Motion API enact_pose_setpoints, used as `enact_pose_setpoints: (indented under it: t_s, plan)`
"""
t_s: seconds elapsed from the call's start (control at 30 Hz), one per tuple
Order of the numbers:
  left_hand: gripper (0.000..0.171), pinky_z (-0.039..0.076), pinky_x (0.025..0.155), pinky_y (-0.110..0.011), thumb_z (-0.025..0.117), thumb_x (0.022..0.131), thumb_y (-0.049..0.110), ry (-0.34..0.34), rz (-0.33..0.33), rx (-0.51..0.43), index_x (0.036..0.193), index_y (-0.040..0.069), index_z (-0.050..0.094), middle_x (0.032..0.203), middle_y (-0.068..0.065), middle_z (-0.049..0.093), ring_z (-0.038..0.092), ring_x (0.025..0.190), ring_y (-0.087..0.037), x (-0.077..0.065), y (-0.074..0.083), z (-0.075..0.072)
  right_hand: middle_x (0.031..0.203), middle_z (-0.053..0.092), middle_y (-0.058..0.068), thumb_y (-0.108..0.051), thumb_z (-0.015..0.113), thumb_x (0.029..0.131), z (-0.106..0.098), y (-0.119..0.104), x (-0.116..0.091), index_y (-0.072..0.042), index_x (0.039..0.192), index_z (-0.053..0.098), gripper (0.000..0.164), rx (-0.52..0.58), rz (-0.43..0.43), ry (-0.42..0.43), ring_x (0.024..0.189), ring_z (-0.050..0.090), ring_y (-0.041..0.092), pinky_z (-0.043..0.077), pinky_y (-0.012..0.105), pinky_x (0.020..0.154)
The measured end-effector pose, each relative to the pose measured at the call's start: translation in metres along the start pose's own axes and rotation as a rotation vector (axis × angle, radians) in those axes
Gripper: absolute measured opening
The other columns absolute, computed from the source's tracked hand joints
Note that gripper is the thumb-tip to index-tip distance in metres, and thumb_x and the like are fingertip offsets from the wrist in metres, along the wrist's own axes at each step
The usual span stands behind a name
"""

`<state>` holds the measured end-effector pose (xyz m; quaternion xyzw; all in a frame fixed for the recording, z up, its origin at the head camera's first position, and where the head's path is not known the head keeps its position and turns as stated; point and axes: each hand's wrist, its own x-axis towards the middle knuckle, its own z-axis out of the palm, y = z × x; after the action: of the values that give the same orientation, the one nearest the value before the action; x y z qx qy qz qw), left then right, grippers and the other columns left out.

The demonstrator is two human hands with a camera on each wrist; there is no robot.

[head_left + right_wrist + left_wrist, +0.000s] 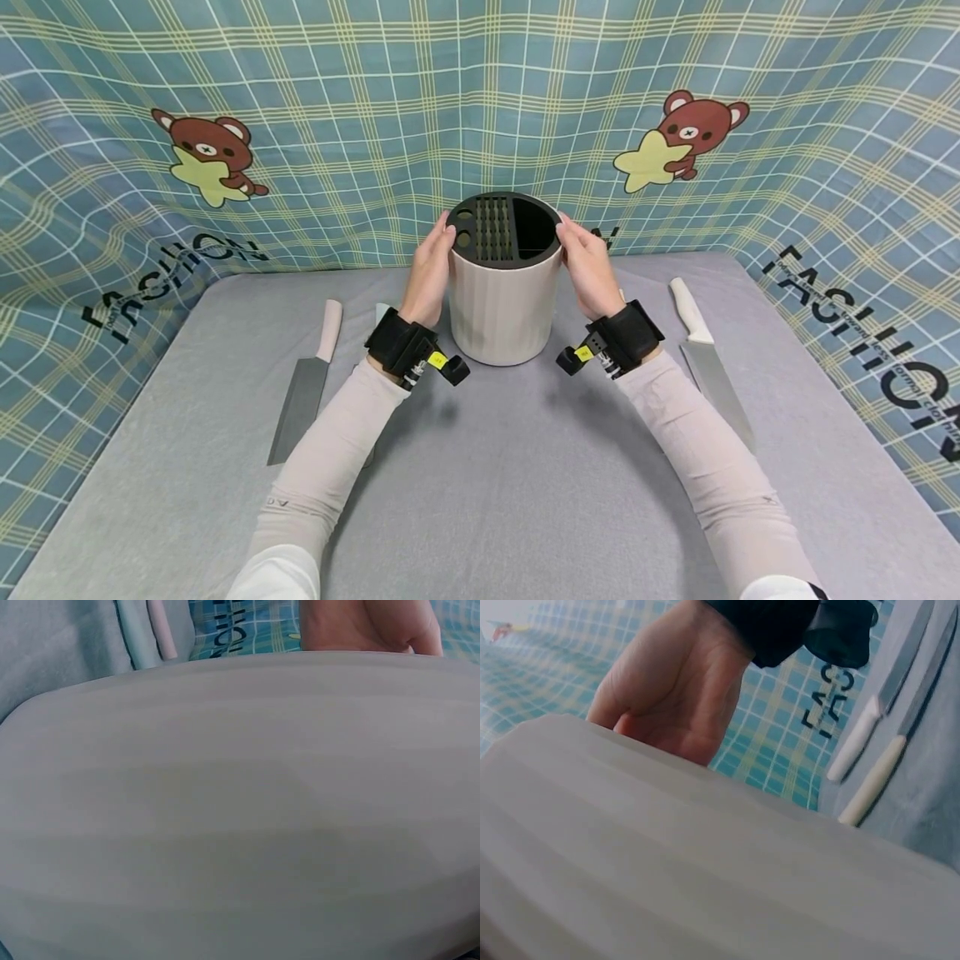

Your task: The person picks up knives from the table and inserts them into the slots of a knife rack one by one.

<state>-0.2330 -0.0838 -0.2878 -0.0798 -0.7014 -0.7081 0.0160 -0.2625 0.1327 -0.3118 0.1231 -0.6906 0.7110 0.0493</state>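
A round off-white knife holder (502,317) with a dark slotted lid (493,233) stands upright at the back of the table, between both hands. My left hand (426,279) grips its left side near the rim, thumb at the lid's edge. On the opposite side, my right hand (587,271) holds it the same way. The holder's ribbed wall (705,862) fills most of the left wrist view, with the right hand (679,686) beyond it. In the right wrist view, the left hand (364,626) shows past the wall; its fingertips are hidden.
A pink-handled cleaver (303,400) lies at left, and a mint handle (382,312) is partly covered by the left arm. At right lies a white-handled knife (708,362); the left wrist view shows a second knife (874,780) beside it. A plaid cloth (450,108) hangs behind.
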Motion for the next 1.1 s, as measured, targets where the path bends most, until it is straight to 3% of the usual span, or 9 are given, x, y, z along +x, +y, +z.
enact_pose_setpoints:
  t_s: [0.33,0.6,1.1]
  plan:
    - [0.05,0.019,0.122,-0.02,0.032,0.108,0.033,-0.001,0.017,-0.02,0.156,0.026,0.02,0.163,0.008,0.013,0.012,0.149,-0.008,0.006,-0.015,0.0,0.161,0.021,0.011,-0.019,0.035,0.108,-0.002,-0.012,-0.014,-0.002,0.151,0.029,0.047,-0.009,-0.038,-0.026,0.148,0.02,0.015,0.029,0.025,0.122]
    - [0.05,0.018,0.122,-0.022,0.033,0.108,0.035,-0.014,0.019,-0.028,0.155,0.027,0.02,0.162,0.01,0.013,0.014,0.148,-0.007,-0.017,-0.009,0.004,0.162,0.017,0.009,-0.02,0.034,0.108,-0.004,-0.019,-0.034,-0.002,0.153,0.025,0.049,-0.011,-0.032,-0.055,0.149,0.015,0.016,0.027,0.026,0.123]
    - [0.053,0.015,0.122,-0.02,0.032,0.108,0.032,-0.096,0.03,-0.084,0.157,0.024,0.013,0.162,0.014,0.006,0.005,0.148,-0.002,-0.057,0.0,0.001,0.162,0.017,0.007,-0.021,0.034,0.108,0.001,-0.027,-0.07,-0.001,0.152,0.026,0.049,0.036,-0.032,-0.078,0.149,0.016,0.013,0.027,0.027,0.123]
